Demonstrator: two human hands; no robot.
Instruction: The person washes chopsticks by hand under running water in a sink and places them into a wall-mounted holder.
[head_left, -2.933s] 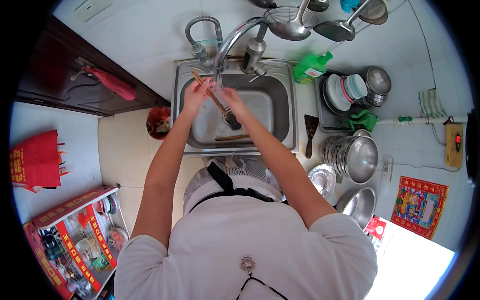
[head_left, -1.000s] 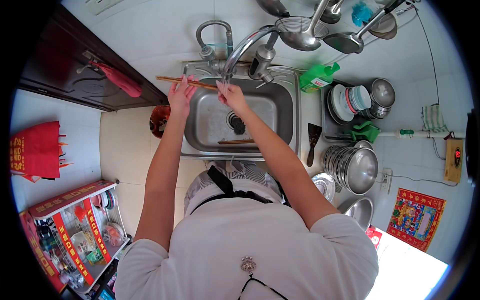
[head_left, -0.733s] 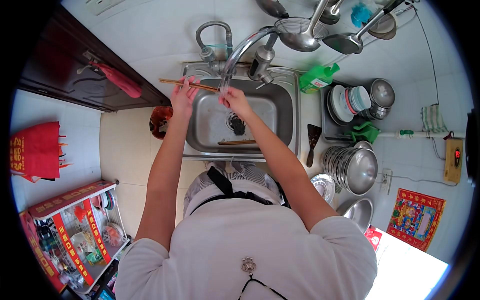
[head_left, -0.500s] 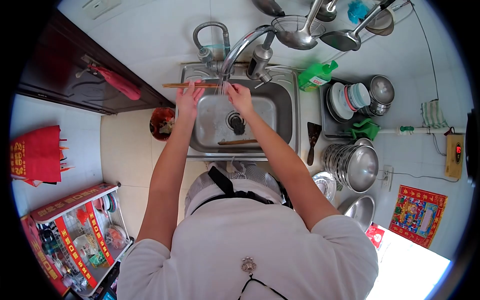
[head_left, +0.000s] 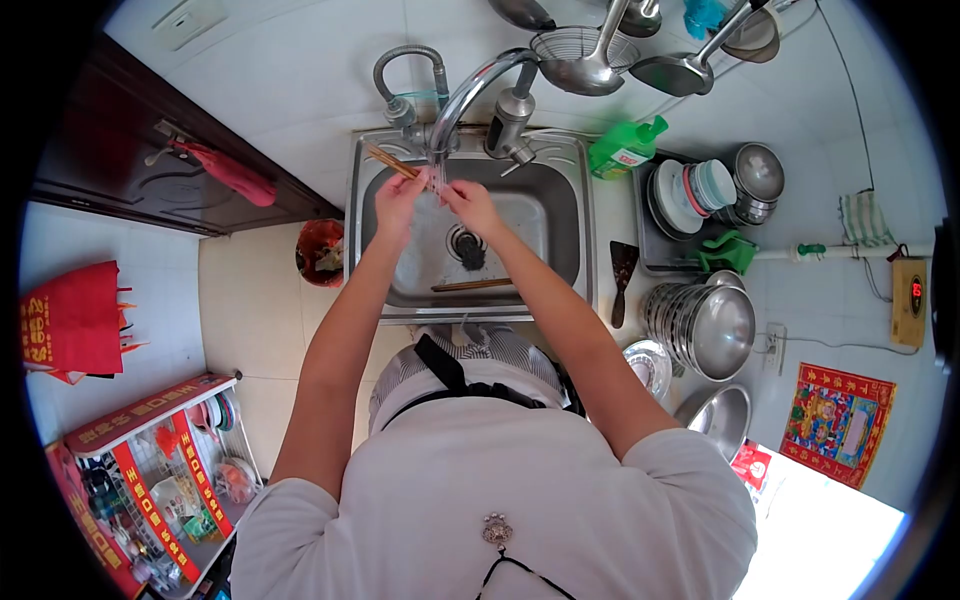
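A bundle of brown chopsticks [head_left: 393, 161] slants up and left out of my left hand [head_left: 398, 205], whose fingers are wrapped round it beneath the faucet [head_left: 470, 88]. My right hand [head_left: 470, 207] is closed close beside it, at the lower end of the chopsticks. Water runs from the spout over the fingertips. Both hands are above the steel sink [head_left: 535, 275]. More chopsticks [head_left: 472, 285] lie on the sink floor near its front wall, below the dark drain [head_left: 470, 250]. How many sticks are held cannot be made out.
Right of the sink are a green detergent bottle [head_left: 625, 147], a spatula [head_left: 622, 280], a tray with stacked bowls [head_left: 690, 195] and a row of steel bowls [head_left: 720, 330]. Ladles [head_left: 590, 72] hang above. A red bin [head_left: 320, 255] stands at the left.
The chopsticks have turned from level to slanting, their far end now up and left. My left hand has moved right and down, closer to my right hand. The view has shifted slightly.
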